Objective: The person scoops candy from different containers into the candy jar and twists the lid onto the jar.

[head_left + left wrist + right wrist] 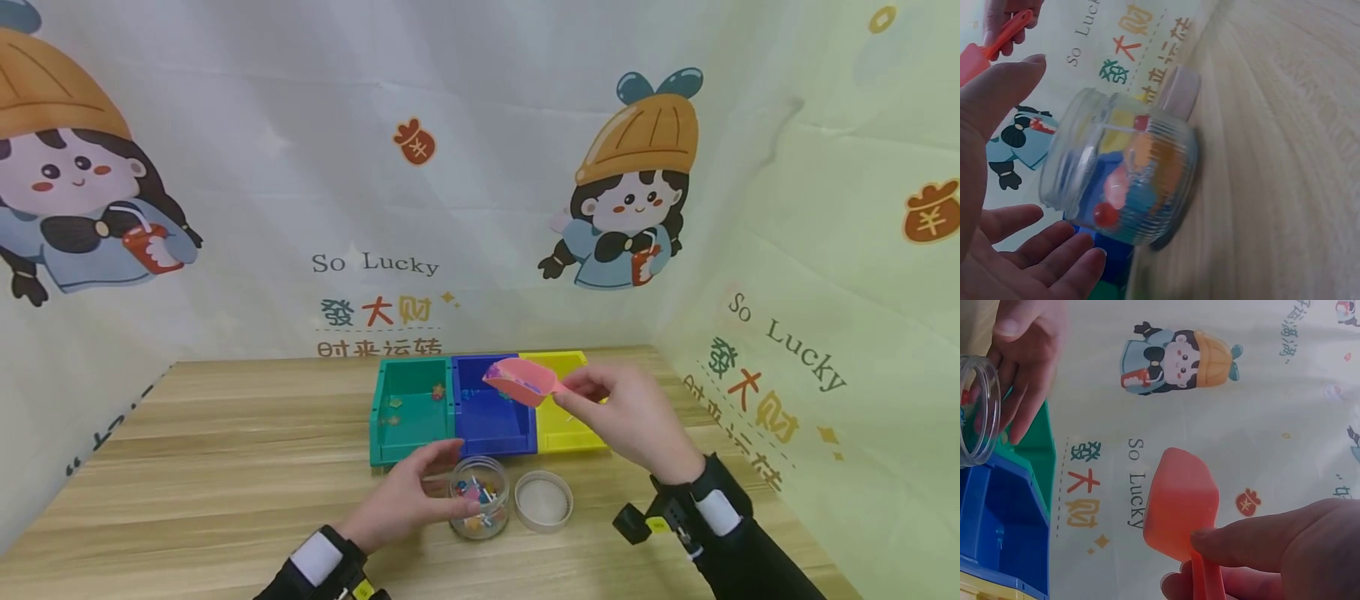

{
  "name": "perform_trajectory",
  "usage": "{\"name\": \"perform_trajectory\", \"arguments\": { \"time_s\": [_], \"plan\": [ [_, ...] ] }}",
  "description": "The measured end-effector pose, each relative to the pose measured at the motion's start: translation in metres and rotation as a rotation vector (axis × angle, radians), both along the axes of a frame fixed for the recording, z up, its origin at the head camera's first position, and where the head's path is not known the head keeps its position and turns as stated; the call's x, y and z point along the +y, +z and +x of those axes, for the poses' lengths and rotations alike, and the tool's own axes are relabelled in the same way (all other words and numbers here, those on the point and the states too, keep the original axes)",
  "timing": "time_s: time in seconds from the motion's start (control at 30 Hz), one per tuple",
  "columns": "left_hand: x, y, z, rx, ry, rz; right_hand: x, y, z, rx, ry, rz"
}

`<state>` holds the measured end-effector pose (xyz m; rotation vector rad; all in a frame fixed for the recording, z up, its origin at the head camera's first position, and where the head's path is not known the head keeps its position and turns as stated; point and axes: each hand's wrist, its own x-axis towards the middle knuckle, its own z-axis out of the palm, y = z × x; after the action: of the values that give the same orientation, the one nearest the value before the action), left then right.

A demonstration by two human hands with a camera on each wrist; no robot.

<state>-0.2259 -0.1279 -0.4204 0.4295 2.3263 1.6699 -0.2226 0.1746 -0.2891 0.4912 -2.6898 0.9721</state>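
Note:
My right hand (633, 412) pinches the handle of a pink scoop (517, 381), holding it above the blue bin (495, 435). Small purplish bits show in the scoop's bowl, too small to tell apart. A clear ribbed glass jar (1125, 169) stands uncapped on the table with small colourful beads inside. Around the jar's left side my left hand (408, 498) lies spread, thumb in front and fingers behind. In the left wrist view a gap shows between those relaxed fingers (1054, 247) and the glass. A round pale lid (543, 500) lies right of the jar.
A green bin (412, 433) with a few star-like pieces and a yellow bin (562, 425) flank the blue one, side by side. Small pieces also lie in the blue bin. Behind the wooden table (247, 442) hangs a printed cloth (487, 200).

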Motion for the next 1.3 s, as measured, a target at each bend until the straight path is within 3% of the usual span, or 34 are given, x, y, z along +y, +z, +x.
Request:
{"name": "perform_trajectory", "arguments": {
  "time_s": [0.3,0.63,0.97,1.3],
  "plan": [
    [0.007,-0.014,-0.001,0.031,-0.023,-0.038,-0.001,-0.006,0.009,-0.049,0.025,0.035],
    [0.010,-0.018,0.000,0.048,-0.003,-0.037,-0.003,-0.010,0.014,-0.057,0.089,0.149],
    [0.011,-0.021,0.000,0.044,0.014,-0.057,-0.019,-0.012,0.015,0.022,0.111,0.317],
    [0.013,-0.020,0.000,0.041,0.003,-0.056,-0.034,-0.008,0.019,0.055,0.131,0.345]
  ]
}}
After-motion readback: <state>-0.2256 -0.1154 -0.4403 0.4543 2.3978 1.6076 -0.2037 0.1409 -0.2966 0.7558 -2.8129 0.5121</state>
